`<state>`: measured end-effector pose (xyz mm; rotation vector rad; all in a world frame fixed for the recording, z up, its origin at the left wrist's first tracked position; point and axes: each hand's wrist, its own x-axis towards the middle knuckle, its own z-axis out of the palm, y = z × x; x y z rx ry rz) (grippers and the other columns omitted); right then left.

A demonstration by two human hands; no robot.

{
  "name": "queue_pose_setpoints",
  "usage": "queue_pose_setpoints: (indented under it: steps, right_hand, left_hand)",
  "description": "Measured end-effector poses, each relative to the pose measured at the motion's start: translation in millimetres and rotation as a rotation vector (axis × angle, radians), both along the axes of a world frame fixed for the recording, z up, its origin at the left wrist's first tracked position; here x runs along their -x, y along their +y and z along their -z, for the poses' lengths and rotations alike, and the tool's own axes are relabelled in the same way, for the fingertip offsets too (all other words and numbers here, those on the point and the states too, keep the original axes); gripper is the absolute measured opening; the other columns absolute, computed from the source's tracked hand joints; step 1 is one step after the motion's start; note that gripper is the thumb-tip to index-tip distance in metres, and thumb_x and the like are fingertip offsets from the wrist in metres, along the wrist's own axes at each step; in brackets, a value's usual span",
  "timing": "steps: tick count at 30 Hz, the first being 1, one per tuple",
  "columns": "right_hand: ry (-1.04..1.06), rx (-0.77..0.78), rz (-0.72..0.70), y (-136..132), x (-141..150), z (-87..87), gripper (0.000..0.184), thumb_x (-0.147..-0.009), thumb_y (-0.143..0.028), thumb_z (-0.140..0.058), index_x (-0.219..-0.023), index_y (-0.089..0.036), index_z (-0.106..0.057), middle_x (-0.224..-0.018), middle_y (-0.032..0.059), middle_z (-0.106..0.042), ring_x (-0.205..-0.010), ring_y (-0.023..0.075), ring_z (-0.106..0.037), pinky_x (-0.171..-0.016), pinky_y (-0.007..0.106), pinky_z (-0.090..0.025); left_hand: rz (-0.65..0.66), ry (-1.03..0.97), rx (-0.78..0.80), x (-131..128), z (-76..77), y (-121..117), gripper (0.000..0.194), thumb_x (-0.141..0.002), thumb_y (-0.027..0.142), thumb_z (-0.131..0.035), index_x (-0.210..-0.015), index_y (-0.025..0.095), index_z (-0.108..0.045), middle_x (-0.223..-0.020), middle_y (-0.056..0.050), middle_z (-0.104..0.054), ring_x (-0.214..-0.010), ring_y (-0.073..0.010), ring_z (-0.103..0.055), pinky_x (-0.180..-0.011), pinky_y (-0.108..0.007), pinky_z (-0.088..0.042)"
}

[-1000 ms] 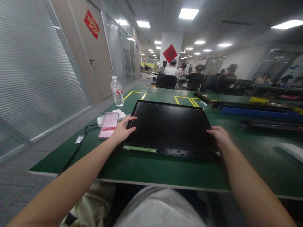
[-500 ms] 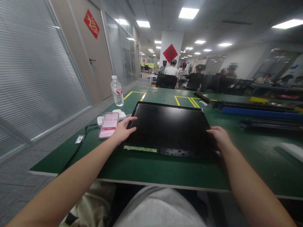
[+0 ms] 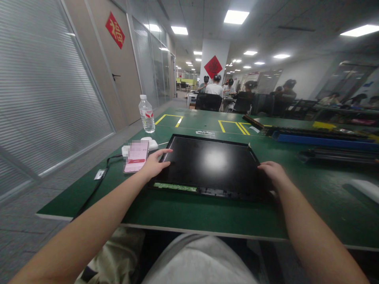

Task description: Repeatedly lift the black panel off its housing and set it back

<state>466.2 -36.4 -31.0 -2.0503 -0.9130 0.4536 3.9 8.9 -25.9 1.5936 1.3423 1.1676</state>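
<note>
Your left hand point(image 3: 154, 164): thumb and forefinger parted, grip holding the left edge of the flat, glossy black screen point(image 3: 211, 163). Screen lies over the smooth green surface point(image 3: 204, 216). Your right hand point(image 3: 274, 173): grip on its right edge, finger spread unclear.

A green table point(image 3: 207, 217) carries a bottle point(image 3: 147, 115) and phone point(image 3: 138, 157).

On the tabletop point(image 3: 207, 215) before you, the screen panel point(image 3: 204, 161) lies between your left hand point(image 3: 155, 163) and right hand point(image 3: 274, 173). The circuit board point(image 3: 175, 187) sits along its near edge. Left of the panel lies the phone point(image 3: 136, 156), with the bottle point(image 3: 146, 114) standing behind it. The blue strip point(image 3: 319, 140) lies to the right, farther back.
</note>
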Motion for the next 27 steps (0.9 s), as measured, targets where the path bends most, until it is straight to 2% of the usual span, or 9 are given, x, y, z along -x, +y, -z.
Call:
queue_pose_setpoints:
  steps: [8, 13, 16, 23, 27]
  right_hand:
    - [-0.091, 0.119, -0.066, 2.9, -4.7, 3.9, 0.016, -0.067, -0.021, -0.067, -0.082, -0.017, -0.072, -0.084, 0.0096, -0.073, -0.075, 0.0235, -0.067, -0.067, 0.032, -0.050]
    - [-0.182, 0.144, -0.115, 6.0, -10.8, 9.0, 0.019, -0.069, -0.021, -0.068, -0.086, -0.017, -0.074, -0.090, 0.0112, -0.074, -0.083, 0.0256, -0.069, -0.074, 0.034, -0.052]
    - [-0.219, 0.156, -0.135, 7.4, -12.0, 10.2, 0.018, -0.068, -0.018, -0.069, -0.086, -0.017, -0.073, -0.091, 0.0115, -0.074, -0.085, 0.0258, -0.069, -0.078, 0.034, -0.052]
    - [-0.236, 0.119, -0.142, 8.4, -12.8, 11.9, 0.010, -0.066, -0.017, -0.071, -0.076, -0.019, -0.069, -0.082, 0.0080, -0.073, -0.082, 0.0246, -0.068, -0.078, 0.034, -0.052]
    - [-0.231, 0.094, -0.139, 8.4, -12.7, 12.1, 0.010, -0.064, -0.015, -0.072, -0.071, -0.020, -0.067, -0.077, 0.0065, -0.071, -0.078, 0.0235, -0.067, -0.077, 0.035, -0.052]
  left_hand:
    - [0.019, 0.022, 0.103, -0.4, -1.8, -0.7, 0.056, -0.062, 0.019, -0.076, -0.117, 0.021, -0.070, -0.107, -0.006, -0.074, -0.070, -0.0200, -0.069, -0.060, -0.029, -0.055]
    - [-0.003, -0.003, 0.144, -1.7, -7.7, -4.4, 0.056, -0.062, 0.017, -0.075, -0.117, 0.021, -0.070, -0.106, -0.006, -0.075, -0.064, -0.0182, -0.069, -0.055, -0.027, -0.054]
    - [0.000, -0.090, 0.162, -1.2, -8.3, -3.7, 0.057, -0.058, 0.016, -0.077, -0.114, 0.021, -0.070, -0.109, -0.007, -0.075, -0.071, -0.0205, -0.071, -0.059, -0.029, -0.057]
    - [-0.074, -0.300, 0.243, 1.8, -4.5, 4.2, 0.055, -0.056, 0.007, -0.078, -0.109, 0.021, -0.069, -0.139, -0.011, -0.061, -0.106, -0.0286, -0.069, -0.068, -0.030, -0.061]
    - [-0.079, -0.395, 0.304, 3.7, -2.1, 6.7, 0.058, -0.055, 0.006, -0.081, -0.109, 0.021, -0.067, -0.140, -0.014, -0.060, -0.099, -0.0294, -0.072, -0.066, -0.035, -0.062]
